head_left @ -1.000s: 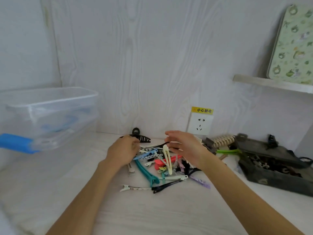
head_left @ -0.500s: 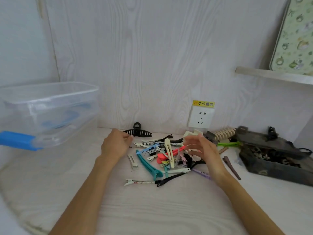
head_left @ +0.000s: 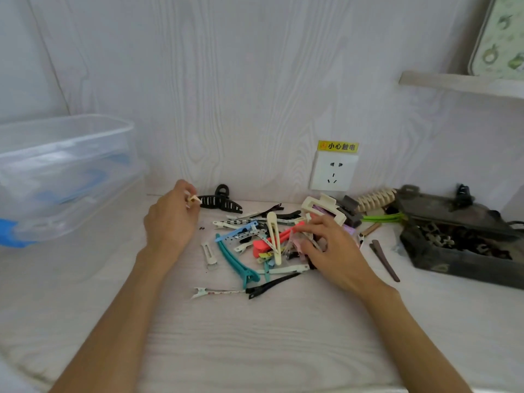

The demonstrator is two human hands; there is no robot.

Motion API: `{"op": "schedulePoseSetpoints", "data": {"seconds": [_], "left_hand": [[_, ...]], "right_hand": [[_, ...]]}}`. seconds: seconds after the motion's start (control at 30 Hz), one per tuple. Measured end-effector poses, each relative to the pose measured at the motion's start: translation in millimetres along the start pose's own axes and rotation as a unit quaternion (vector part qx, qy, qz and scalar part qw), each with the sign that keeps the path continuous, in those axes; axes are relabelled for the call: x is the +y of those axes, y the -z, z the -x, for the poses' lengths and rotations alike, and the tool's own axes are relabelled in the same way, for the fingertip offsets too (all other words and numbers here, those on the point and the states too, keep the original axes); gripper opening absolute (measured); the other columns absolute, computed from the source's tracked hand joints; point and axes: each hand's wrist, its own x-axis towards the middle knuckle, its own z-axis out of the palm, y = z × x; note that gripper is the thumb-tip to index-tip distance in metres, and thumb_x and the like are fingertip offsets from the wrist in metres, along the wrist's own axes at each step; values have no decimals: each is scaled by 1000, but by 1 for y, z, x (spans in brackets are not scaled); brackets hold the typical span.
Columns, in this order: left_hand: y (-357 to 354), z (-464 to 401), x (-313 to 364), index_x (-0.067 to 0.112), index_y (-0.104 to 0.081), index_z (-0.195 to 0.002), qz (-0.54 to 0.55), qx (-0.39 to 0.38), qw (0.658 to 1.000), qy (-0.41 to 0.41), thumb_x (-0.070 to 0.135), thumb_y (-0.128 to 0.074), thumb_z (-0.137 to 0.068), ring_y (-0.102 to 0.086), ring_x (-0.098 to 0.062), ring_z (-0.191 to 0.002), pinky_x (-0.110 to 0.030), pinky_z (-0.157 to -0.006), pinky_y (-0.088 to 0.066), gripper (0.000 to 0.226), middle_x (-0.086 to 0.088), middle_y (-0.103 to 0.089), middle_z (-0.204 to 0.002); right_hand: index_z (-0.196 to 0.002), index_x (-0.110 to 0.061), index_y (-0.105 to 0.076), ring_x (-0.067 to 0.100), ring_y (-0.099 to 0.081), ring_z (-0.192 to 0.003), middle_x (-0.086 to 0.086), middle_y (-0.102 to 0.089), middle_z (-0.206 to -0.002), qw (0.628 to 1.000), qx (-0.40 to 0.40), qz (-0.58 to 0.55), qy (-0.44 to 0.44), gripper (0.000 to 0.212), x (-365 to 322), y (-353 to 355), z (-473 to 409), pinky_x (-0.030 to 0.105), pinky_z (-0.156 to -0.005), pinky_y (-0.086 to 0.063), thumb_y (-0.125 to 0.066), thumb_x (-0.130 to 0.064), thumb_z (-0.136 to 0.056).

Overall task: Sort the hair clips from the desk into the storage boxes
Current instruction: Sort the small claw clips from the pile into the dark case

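Your left hand (head_left: 170,219) pinches a small cream clip (head_left: 194,198) above the counter (head_left: 255,336); carry it to the clear box (head_left: 65,177). Right fingers (head_left: 307,232), curled into the clip pile (head_left: 263,242), should isolate one clip.

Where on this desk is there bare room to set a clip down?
Bare desk lies nearest you, between the forearms, below the clip pile. Another free strip runs between the clear storage box and the left hand. It is crowded from the pile rightward to the dark box.
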Motion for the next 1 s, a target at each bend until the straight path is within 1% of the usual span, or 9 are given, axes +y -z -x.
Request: {"op": "schedulePoseSetpoints", "data": {"seconds": [0.07, 0.13, 0.3, 0.47, 0.67, 0.77, 0.8, 0.87, 1.0], "left_hand": [[3, 4, 13, 24, -50, -98, 94, -7, 993, -73, 22, -47, -95, -56, -15, -83, -30, -68, -39, 6, 3, -60, -100], [3, 12, 26, 22, -52, -87, 164, -112, 973, -117, 16, -36, -98, -50, -12, -73, -28, -65, -38, 20, 4, -56, -86], [-5, 22, 24, 22, -48, -68, 112, -230, 956, -144, 45, -25, -90, -54, -23, -80, -32, -71, -43, 40, -3, -59, -80], [-6, 22, 16, 34, -62, -92, 29, -211, 963, -166, 49, -58, -84, -53, -8, -103, -30, -83, -42, 17, 15, -61, -110], [-2, 22, 14, 43, -65, -107, 55, -259, 954, -142, 50, -69, -75, -51, -9, -117, -31, -94, -42, 34, 11, -59, -127], [1, 23, 13, 35, -71, -97, 76, -253, 957, -124, 62, -59, -74, -55, -2, -72, -24, -72, -40, 38, 13, -66, -75], [1, 23, 13, 32, -72, -96, 87, -254, 957, -110, 66, -49, -78, -43, -3, -50, -23, -63, -37, 45, 13, -50, -49], [1, 22, 10, 31, -73, -96, 85, -247, 960, -102, 66, -36, -82, -27, -5, -36, -23, -54, -32, 52, 8, -35, -34], [-1, 20, 7, 43, -69, -100, -4, -249, 963, -106, 57, -55, -82, -52, -11, -56, -26, -56, -38, 27, 4, -73, -88]], "right_hand": [[-111, -27, -66, -1, -45, -100, -20, -45, -110, 1000, 5, -26, -13, 26, -1, 4, 0, 22, -84, -37, -48, -28, -91], [-107, -27, -65, 0, -45, -105, -20, -46, -112, 1000, -3, 1, -5, 25, 1, 5, 1, 22, -85, -38, -56, -29, -85], [-109, -27, -67, 7, -44, -116, -12, -50, -121, 998, 16, 57, 1, 29, 8, 2, 3, 23, -89, -35, -64, -39, -82], [-103, -27, -70, 6, -44, -110, -12, -56, -115, 997, 63, 37, 5, 28, 9, 0, 2, 24, -92, -36, -67, -42, -80], [-114, -25, -63, 4, -48, -113, -13, -59, -116, 982, 70, -165, -64, 29, 0, 5, -1, 19, -96, -35, -54, -39, -90], [-105, -28, -64, -6, -54, -98, -14, -64, -105, 950, 71, -285, -108, 21, -6, 12, 0, 8, -80, -37, -48, -37, -93], [-98, -31, -65, -10, -53, -94, -17, -65, -99, 943, 68, -305, -116, 19, -7, 14, 0, 7, -77, -34, -47, -37, -93], [-92, -36, -65, -14, -50, -90, -25, -61, -93, 934, 62, -327, -126, 16, -6, 16, 0, 6, -74, -31, -49, -39, -93], [-110, -23, -67, -15, -47, -91, -17, -60, -107, 930, 66, -336, -135, 26, -6, 15, 0, 4, -72, -30, -56, -34, -89]]}}
